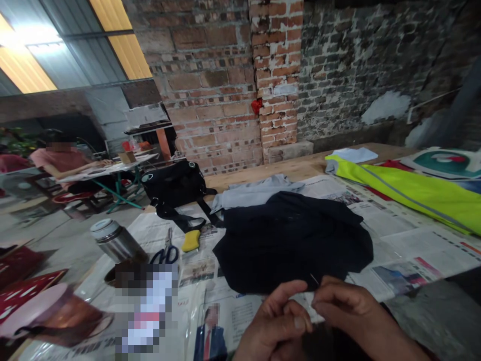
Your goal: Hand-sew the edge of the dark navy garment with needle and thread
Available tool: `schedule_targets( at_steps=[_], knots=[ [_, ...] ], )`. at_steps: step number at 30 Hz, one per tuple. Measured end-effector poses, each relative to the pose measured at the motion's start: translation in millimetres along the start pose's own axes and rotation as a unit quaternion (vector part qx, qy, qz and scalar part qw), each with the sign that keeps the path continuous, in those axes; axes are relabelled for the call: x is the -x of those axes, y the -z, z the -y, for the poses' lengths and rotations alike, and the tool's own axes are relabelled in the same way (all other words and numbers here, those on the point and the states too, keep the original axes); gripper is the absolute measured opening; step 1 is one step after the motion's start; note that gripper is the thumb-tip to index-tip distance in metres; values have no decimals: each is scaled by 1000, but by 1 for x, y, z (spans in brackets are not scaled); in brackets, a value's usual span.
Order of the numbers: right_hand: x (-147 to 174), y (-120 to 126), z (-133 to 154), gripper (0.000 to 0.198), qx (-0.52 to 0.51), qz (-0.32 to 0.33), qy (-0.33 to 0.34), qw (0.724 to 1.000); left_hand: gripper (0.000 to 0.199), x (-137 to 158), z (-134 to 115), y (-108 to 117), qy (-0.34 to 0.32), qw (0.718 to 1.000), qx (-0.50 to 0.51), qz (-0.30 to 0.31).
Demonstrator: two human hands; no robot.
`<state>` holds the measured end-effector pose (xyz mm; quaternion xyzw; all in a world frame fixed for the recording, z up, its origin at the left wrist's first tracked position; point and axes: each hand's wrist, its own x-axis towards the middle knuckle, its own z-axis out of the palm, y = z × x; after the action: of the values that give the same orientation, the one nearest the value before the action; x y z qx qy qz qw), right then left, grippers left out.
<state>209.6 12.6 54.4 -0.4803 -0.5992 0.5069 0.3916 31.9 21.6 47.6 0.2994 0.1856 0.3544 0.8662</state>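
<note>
At the near edge of the table, my left hand (278, 321) is closed, its thumb and bent fingers pinching a small white piece (303, 302), cloth or paper, I cannot tell which. Close beside it my right hand (347, 308) is pinched shut at the other side of this piece. A thin, bright needle (314, 279) sticks up from the right fingertips. Just beyond both hands a dark navy garment (296, 240) lies crumpled on newspaper (240, 321). Behind it is a light grey cloth (259, 189).
Left: scissors (165, 253), a yellow block (191, 241), a steel flask (116, 240), a black bag (175, 183) and a lidded pinkish container (52, 316). Right: a neon yellow garment (406, 193) and an iron (445, 161). A person (63, 160) sits at another table, far left.
</note>
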Motion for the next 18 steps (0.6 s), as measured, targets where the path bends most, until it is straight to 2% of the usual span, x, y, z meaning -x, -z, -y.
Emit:
schedule_targets(
  at_steps=[5, 9, 14, 18],
  knots=[
    [2, 14, 1, 19, -50, 2, -33, 998, 34, 6, 0, 0, -49, 995, -22, -80],
    [2, 11, 4, 24, -114, -24, -26, 993, 34, 3, 3, -1, -56, 994, -38, -92],
    [2, 4, 8, 22, -267, -28, -42, 962, 40, 0, 7, 0, -46, 992, -61, -98],
    [-1, 3, 7, 19, -335, -51, -73, 938, 40, 1, 8, 0, -44, 990, -74, -111]
  ],
)
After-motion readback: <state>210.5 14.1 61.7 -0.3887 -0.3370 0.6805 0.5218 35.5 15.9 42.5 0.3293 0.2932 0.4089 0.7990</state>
